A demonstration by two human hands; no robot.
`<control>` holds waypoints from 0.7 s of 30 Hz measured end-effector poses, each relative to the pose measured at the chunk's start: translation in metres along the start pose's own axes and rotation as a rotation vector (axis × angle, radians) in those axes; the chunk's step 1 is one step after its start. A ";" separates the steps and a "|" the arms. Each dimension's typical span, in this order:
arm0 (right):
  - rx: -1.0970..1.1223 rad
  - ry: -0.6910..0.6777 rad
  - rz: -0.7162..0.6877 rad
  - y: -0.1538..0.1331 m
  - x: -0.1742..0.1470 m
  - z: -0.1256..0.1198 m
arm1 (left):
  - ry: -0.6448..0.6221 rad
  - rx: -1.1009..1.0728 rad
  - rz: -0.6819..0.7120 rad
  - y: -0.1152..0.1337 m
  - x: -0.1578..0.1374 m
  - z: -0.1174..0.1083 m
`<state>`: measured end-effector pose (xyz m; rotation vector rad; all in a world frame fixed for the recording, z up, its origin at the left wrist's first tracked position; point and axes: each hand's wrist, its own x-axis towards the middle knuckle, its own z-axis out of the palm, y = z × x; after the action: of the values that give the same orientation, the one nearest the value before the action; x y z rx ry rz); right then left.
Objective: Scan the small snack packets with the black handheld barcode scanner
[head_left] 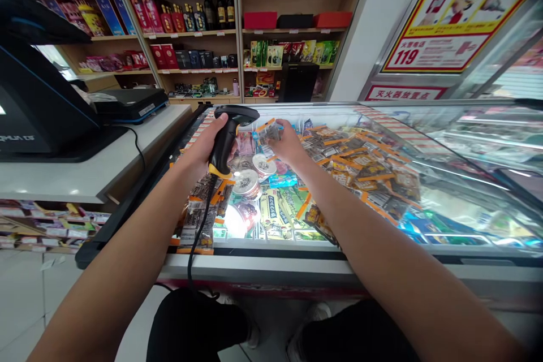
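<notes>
Pinched the clear, orange-edged plastic packet (268, 131) between fingers of the right hand (291, 144), just above centre; clamped fingers of the left hand (204, 144) round the black-and-yellow plastic scanner (224, 144). Risked slippage from fingertip hold, snagging from dangling black cable (209, 199).

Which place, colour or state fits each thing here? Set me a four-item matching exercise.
1. Scanner
2. Lifted packet
3. Sign bearing 119
4. Dark bottles

A. Standing on a shelf
B. Held in the right hand
C. Held in the left hand
D. Yellow, white and red

Pairs: 1-C, 2-B, 3-D, 4-A
</notes>
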<state>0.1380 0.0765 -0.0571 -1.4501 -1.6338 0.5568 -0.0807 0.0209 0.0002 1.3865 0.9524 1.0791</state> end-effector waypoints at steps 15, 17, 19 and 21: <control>-0.127 -0.658 -0.234 -0.076 -0.069 0.014 | 0.172 -0.030 0.071 0.012 0.006 -0.024; -0.166 -0.637 -0.293 -0.082 -0.082 0.028 | 0.162 -0.025 0.073 0.010 0.006 -0.023; -0.226 -0.580 -0.324 -0.084 -0.091 0.040 | 0.158 -0.020 0.072 0.009 0.007 -0.022; -0.250 -0.553 -0.310 -0.085 -0.093 0.047 | 0.154 -0.009 0.069 0.008 0.007 -0.022</control>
<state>0.0470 -0.0217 -0.0435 -1.2381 -2.3860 0.6247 -0.1002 0.0323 0.0088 1.3514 1.0151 1.2553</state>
